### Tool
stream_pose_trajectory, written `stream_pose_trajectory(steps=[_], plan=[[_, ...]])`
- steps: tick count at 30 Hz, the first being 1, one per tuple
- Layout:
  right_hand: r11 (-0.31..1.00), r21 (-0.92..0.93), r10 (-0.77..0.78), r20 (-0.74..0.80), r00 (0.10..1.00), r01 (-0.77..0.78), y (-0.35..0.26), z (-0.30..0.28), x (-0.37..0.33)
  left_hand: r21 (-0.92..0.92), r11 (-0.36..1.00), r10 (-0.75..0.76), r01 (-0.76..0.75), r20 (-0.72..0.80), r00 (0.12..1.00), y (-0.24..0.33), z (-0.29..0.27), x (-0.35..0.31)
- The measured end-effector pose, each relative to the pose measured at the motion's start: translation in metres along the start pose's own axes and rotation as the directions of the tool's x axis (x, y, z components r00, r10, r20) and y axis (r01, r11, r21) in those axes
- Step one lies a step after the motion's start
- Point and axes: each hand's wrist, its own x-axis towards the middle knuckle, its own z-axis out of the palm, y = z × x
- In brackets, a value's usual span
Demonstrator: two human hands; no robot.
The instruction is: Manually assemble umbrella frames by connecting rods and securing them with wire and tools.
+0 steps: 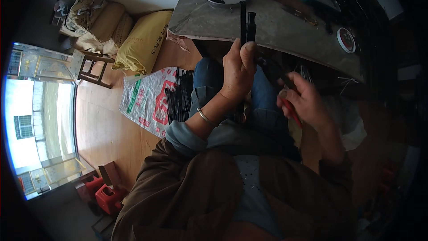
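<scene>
I saw the dark strips [251,26] project past the top of the left hand [239,69], their long axis running up the view, away from the body. That hand was closest, pinching them between thumb and fingers. Just to its right, the right hand [303,100] gripped the red-handled pliers [293,112], slanted so their dark head pointed up and left toward the left fist; I couldn't tell whether they touched anything. Beyond lay the grey surface [200,22], bearing a metal bowl [228,5] and a round lid [346,40]. Leftward, a printed sack [142,102] with more black strips [180,91] lay on the wooden floor [98,116], near a yellow sack [145,40]
</scene>
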Motion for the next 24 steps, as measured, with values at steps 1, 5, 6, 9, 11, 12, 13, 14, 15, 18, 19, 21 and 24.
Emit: stream_pose_trajectory(steps=[1,5,6,9,11,12,13,14,15,18,19,21,24], plan=[[0.961,0.23,0.115,0.169,0.979,-0.153,-0.006,-0.007,0.003,-0.008,1.0,0.015,-0.015,-0.006,1.0,0.001,0.0,-0.002],[0.83,0.335,0.172,0.605,0.777,-0.445,0.004,-0.021,0.001,0.059,0.994,0.086,-0.089,0.043,0.995,-0.011,0.008,0.001],[0.963,0.109,0.175,0.442,0.88,-0.246,-0.002,-0.02,-0.001,0.061,0.989,0.137,-0.138,0.018,0.99,-0.016,0.007,0.003],[0.934,-0.339,-0.093,0.078,0.993,0.114,-0.001,-0.031,-0.004,0.014,1.0,0.022,-0.023,0.019,1.0,-0.003,-0.003,0.003],[0.99,0.109,0.061,0.197,0.979,-0.084,-0.004,-0.033,-0.009,-0.012,1.0,-0.001,0.001,0.044,0.999,0.006,-0.008,-0.001],[0.929,0.309,0.096,0.325,0.941,-0.202,0.006,-0.029,-0.014,-0.039,0.999,-0.017,0.02,0.09,0.996,0.008,-0.006,-0.002],[0.815,0.478,0.095,0.449,0.888,-0.329,0.02,-0.024,-0.018,-0.065,0.997,-0.031,0.04,0.137,0.99,0.008,-0.004,-0.003],[0.623,0.644,-0.015,0.577,0.817,-0.444,0.024,-0.015,-0.017,-0.07,0.997,-0.032,0.042,0.138,0.99,0.005,-0.003,-0.002],[0.624,0.643,-0.011,0.575,0.818,-0.444,0.018,-0.02,-0.016,-0.062,0.998,-0.002,0.009,0.119,0.993,0.0,-0.003,-0.001],[0.884,-0.459,0.011,0.201,0.98,0.085,0.005,-0.028,-0.01,-0.066,0.998,0.018,-0.012,0.096,0.995,-0.002,-0.002,0.0],[0.911,-0.399,-0.072,0.104,0.992,0.108,0.001,-0.025,-0.011,-0.086,0.996,-0.017,0.024,0.078,0.997,0.0,-0.004,-0.002],[0.993,-0.099,-0.065,-0.008,0.998,0.064,-0.012,-0.028,-0.014,-0.05,0.998,-0.023,0.026,0.07,0.997,-0.001,-0.012,0.0],[0.829,0.445,0.157,0.395,0.905,-0.338,0.009,-0.033,-0.021,-0.139,0.987,-0.07,0.086,0.12,0.99,0.007,-0.011,-0.001]])
